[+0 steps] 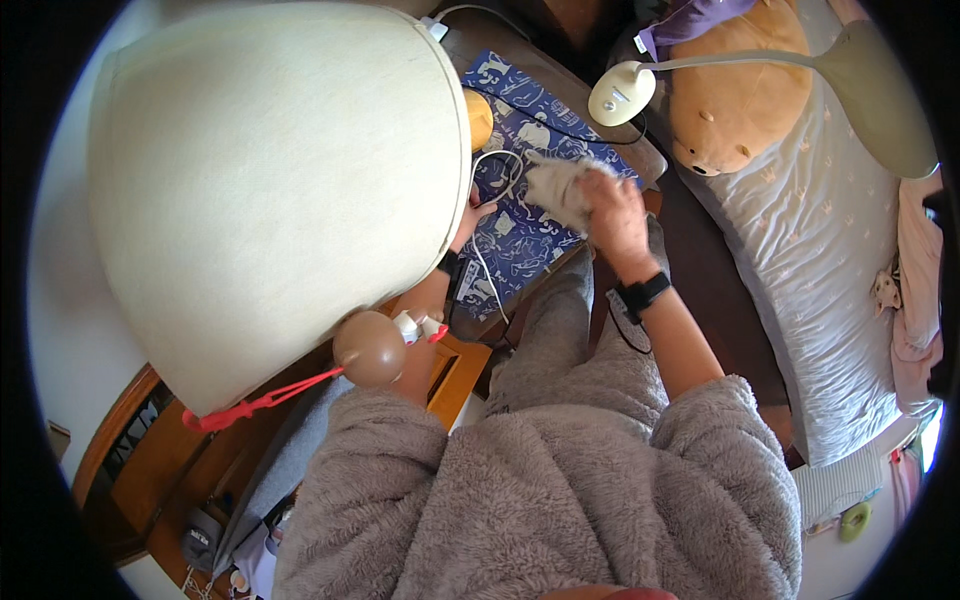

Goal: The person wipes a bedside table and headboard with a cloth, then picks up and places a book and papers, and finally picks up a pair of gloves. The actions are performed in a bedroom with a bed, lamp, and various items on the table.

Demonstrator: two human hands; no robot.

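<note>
My right hand [618,222], blurred by motion, is closed on a whitish cloth [557,190] that lies bunched on a blue mat [520,240] with white animal drawings. To the left, my left hand [474,216] rests at the mat's left side, partly hidden by the large cream lampshade [280,150]. Its visible fingers are apart, close to a looped white cable [487,262], and I see nothing held in them. Under the shade's edge shows a rounded yellow part [478,118]. Both wrists wear black bands.
A cream desk lamp base [620,92] stands beyond the cloth, its bent neck reaching right to a lamp head [880,95]. A brown plush bear [740,90] lies on the bed [800,270]. Near my left forearm hangs a brownish ball [370,348] with a red cord.
</note>
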